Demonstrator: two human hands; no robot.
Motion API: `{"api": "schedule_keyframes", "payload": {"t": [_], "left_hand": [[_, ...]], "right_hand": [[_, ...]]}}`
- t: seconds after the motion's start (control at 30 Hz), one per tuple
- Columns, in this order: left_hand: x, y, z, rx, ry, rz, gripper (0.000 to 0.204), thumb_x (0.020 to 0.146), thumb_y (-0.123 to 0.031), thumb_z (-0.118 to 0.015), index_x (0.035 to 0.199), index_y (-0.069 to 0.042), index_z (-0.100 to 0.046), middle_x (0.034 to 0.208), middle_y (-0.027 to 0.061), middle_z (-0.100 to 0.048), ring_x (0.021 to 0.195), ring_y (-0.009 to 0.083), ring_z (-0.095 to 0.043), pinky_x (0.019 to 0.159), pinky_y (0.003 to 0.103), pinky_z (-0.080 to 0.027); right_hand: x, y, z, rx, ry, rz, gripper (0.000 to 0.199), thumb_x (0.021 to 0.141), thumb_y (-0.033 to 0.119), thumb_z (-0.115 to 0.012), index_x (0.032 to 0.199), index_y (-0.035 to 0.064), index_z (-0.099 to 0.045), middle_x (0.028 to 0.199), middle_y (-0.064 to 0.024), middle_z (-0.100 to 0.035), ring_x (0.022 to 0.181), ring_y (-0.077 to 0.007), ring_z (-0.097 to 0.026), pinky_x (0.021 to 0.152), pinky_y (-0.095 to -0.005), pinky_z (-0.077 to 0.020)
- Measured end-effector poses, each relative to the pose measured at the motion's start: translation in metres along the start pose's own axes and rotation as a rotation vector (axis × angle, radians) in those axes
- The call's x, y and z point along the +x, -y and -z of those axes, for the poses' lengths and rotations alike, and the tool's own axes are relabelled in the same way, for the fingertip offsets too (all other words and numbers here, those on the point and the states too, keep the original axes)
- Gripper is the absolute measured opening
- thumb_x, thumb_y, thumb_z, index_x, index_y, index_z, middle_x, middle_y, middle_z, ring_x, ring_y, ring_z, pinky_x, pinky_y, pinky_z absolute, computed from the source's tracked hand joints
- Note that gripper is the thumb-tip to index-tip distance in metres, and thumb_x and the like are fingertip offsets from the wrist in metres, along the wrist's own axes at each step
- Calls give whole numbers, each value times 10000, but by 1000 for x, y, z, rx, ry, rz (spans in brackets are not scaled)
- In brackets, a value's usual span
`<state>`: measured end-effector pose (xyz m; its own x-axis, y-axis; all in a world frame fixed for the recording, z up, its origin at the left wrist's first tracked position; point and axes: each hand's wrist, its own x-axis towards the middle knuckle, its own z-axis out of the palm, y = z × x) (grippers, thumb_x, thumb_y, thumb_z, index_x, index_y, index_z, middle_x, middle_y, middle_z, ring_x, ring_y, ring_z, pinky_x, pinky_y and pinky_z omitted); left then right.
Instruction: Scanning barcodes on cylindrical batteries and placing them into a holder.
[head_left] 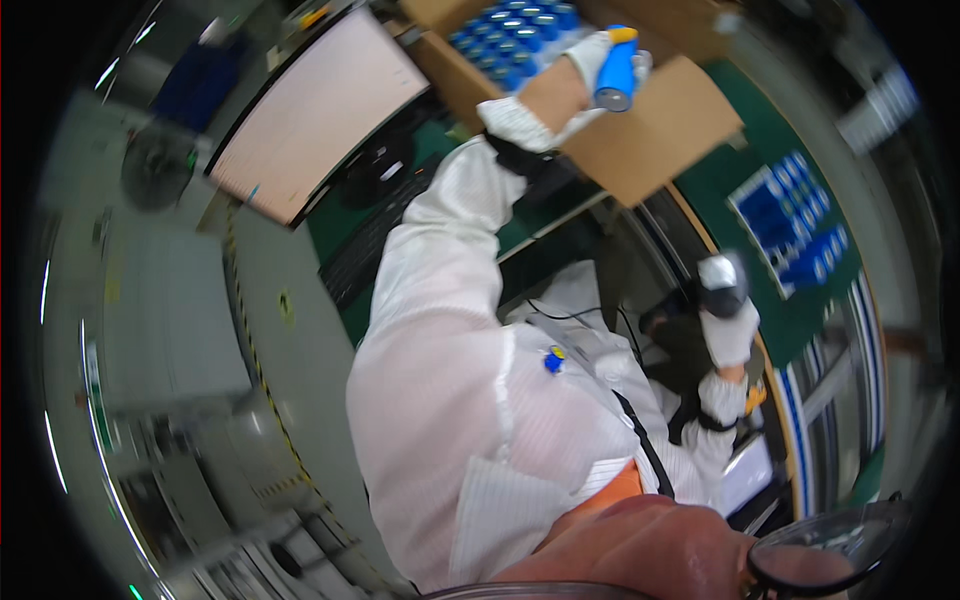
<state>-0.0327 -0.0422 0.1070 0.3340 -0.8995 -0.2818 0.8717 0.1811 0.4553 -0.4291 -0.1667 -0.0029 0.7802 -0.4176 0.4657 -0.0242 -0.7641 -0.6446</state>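
Hands (590, 58) (730, 335) gripping blue cylinder (616, 78), blurred dark object (724, 290)

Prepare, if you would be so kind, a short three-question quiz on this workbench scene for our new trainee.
1. Which hand holds a single blue cylinder: (a) left, (b) right, (c) neither?
2. True or false: the cardboard box is closed.
3. Fill in: the blue items grouped outside the box rest on a ____ bench top.

Key:
1. a. The left hand, white-gloved, holds it; the right hand holds a dark object with a pale top, too blurred to name.
2. False. Its flaps stand open, and rows of blue cylinders show inside.
3. Green.
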Motion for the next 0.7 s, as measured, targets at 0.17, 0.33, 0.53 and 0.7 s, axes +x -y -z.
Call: {"api": "schedule_keyframes", "payload": {"t": [0.17, 0.33, 0.53, 0.7], "left_hand": [[20, 74, -55, 133, -21, 180, 290, 964, -311, -614, 974, -45, -501, 798, 53, -585, 626, 182, -586, 570, 321, -536], [50, 127, -89, 404, -176, 158, 305, 962, -312, -634, 1013, -45, -497, 776, 109, -586, 625, 235, -595, 549, 394, -548], [75, 165, -119, 681, -176, 209, 342, 970, -327, -623, 1094, -26, -518, 833, 109, -629, 645, 213, -631, 565, 376, -575], [101, 207, -159, 947, 105, -42, 346, 973, -293, -618, 1181, -30, -534, 931, 115, -657, 784, 239, -674, 688, 422, -606]], "right_hand": [[21, 41, 11, -89, 64, 153, 303, 686, 165, -803, 935, 83, -650, 768, -99, -639, 695, -313, -658, 621, -374, -530], [20, 40, 19, -60, -50, 119, 316, 658, 136, -820, 915, 88, -643, 775, -98, -640, 685, -312, -653, 622, -371, -527], [-18, -7, 27, -26, -159, -60, 299, 663, 93, -803, 935, 72, -680, 808, -146, -680, 736, -333, -677, 661, -370, -542], [-53, -74, 30, 655, -399, -563, 156, 892, 97, -674, 1006, -9, -669, 728, -59, -663, 605, -147, -631, 569, -290, -491]]}}
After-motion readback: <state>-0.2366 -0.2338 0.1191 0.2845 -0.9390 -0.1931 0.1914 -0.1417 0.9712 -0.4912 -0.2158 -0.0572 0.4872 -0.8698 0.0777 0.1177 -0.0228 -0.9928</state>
